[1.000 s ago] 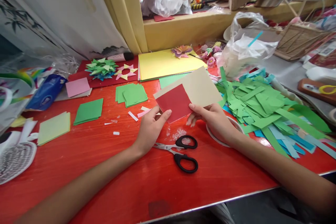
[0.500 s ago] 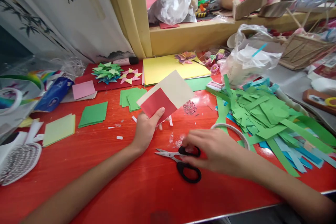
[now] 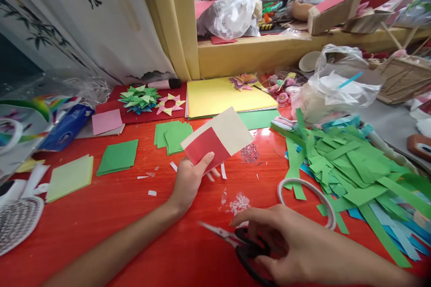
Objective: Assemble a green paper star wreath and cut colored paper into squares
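Note:
My left hand (image 3: 190,177) pinches a red paper square (image 3: 206,145) and a larger cream sheet (image 3: 234,132), with the thumb on top of the red one. The red square lies over the cream sheet's near-left part. My right hand (image 3: 276,237) is curled about the black handles of a pair of scissors (image 3: 224,234), low over the red table. Their blades point left and look nearly closed, blurred by motion. The fingers partly hide the handles. Beyond this hand lie a roll of white tape (image 3: 332,215) and small white scraps (image 3: 239,204).
Green paper strips (image 3: 350,157) are heaped at right. Green squares (image 3: 177,136), another green stack (image 3: 117,156) and pale yellow squares (image 3: 70,177) lie at left. Folded paper stars (image 3: 139,98), yellow sheets (image 3: 215,94) and a plastic bag (image 3: 333,89) line the back.
The view has shifted, so things sit lower in it. My right hand has moved nearer me and wrapped further around the scissors, whose blades have drawn together. My left hand keeps its papers.

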### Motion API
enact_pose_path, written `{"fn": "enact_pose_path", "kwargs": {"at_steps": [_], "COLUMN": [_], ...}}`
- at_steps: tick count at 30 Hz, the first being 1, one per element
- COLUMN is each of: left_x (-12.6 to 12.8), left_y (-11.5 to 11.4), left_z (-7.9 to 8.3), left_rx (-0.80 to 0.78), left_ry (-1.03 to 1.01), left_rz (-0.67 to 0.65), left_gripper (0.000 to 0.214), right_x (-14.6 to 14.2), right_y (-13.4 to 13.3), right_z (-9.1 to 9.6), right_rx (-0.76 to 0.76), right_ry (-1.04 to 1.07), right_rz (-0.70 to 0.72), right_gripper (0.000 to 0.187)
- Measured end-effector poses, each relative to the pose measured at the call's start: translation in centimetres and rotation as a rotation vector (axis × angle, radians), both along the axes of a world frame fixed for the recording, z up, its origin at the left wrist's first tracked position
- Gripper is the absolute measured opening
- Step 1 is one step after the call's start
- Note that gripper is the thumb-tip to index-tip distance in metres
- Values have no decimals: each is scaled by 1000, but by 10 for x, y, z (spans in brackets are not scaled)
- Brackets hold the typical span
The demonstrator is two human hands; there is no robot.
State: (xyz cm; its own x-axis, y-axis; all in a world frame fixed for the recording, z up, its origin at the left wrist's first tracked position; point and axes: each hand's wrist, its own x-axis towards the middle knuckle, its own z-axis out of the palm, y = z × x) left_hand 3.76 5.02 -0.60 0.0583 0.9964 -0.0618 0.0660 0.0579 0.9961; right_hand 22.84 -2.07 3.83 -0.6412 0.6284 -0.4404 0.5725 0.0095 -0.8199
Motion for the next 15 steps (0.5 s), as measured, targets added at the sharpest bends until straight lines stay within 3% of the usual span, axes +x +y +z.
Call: {"fn": "enact_pose_path", "kwargs": {"at_steps": [3, 8, 12, 15], "left_x": [-1, -2, 0, 0], "left_y": [1, 0, -5, -7], "left_z": [0, 3, 9, 11], "left_rx": [-23, -56, -76, -79], "left_ry": [-19, -30, -125, -222], "left_rz": [-7, -42, -75, -63], "left_gripper": [33, 38, 29, 23], "right_x": [3, 10, 12, 11], "right_y": [6, 13, 13, 14], "right_z": [-1, -9, -7, -7], "right_rx": [-256, -448, -327, -203], "right_ry": [207, 472, 486, 451], "right_rz": [-135, -211, -226, -281], "right_gripper": [33, 53, 34, 34]}}
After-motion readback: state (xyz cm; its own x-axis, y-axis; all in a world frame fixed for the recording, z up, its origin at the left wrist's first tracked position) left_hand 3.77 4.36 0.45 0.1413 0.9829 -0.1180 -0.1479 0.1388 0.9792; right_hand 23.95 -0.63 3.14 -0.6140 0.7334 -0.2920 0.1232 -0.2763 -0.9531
